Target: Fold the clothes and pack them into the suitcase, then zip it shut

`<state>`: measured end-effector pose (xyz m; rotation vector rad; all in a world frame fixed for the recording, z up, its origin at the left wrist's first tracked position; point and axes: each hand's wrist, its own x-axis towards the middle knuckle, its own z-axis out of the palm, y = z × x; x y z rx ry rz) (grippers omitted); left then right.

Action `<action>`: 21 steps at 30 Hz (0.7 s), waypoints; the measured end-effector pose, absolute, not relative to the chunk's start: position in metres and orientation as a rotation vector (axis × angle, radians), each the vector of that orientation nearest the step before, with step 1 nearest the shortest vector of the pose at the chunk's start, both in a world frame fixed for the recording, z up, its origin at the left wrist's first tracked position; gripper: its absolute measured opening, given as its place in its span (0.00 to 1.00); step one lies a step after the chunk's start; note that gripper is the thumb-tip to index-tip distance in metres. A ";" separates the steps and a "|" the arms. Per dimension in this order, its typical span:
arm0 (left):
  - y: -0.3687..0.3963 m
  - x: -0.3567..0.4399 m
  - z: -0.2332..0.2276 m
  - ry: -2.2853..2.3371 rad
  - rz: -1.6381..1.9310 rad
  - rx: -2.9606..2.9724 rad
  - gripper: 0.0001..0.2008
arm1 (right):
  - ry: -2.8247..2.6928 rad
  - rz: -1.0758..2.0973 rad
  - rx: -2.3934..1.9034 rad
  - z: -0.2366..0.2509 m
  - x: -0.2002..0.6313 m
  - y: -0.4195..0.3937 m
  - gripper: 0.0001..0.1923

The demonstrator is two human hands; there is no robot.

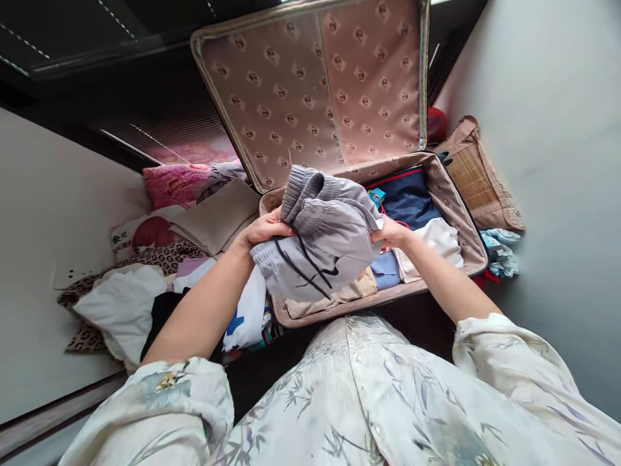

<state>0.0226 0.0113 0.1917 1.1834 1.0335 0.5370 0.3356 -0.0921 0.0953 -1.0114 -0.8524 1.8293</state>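
Note:
Between my two hands hangs a folded pair of grey drawstring shorts (339, 226), with an elastic waistband and dark cords. My left hand (266, 230) grips the waistband side, thumb on top. At the other side my right hand (389, 233) is closed on the fabric, its fingers partly hidden. The shorts are held above an open suitcase (334, 310) with a patterned pink lining. Inside it lie a navy item with red trim (410, 194), a white garment (434, 243), a blue folded cloth (387, 268) and a beige one (361, 285).
The suitcase lid (310, 84) leans upright at the back. Heaped on the left are white clothes (121, 307), a patterned brown cloth (80, 340), a beige flat piece (218, 217) and a pink pillow (174, 184). A woven mat cushion (473, 178) stands by the right wall.

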 end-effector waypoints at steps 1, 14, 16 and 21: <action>0.014 0.035 0.187 0.976 0.458 1.161 0.31 | -0.819 1.780 -1.072 0.098 0.354 -0.104 0.40; 0.021 0.275 0.059 0.433 0.034 1.342 0.42 | -0.794 1.063 -1.769 0.077 0.528 -0.255 0.35; 0.021 0.313 0.033 0.502 -0.016 1.613 0.40 | -0.862 0.875 -2.018 0.055 0.540 -0.249 0.30; 0.007 0.343 0.004 0.625 -0.076 1.952 0.39 | -1.041 0.673 -2.275 0.023 0.539 -0.243 0.27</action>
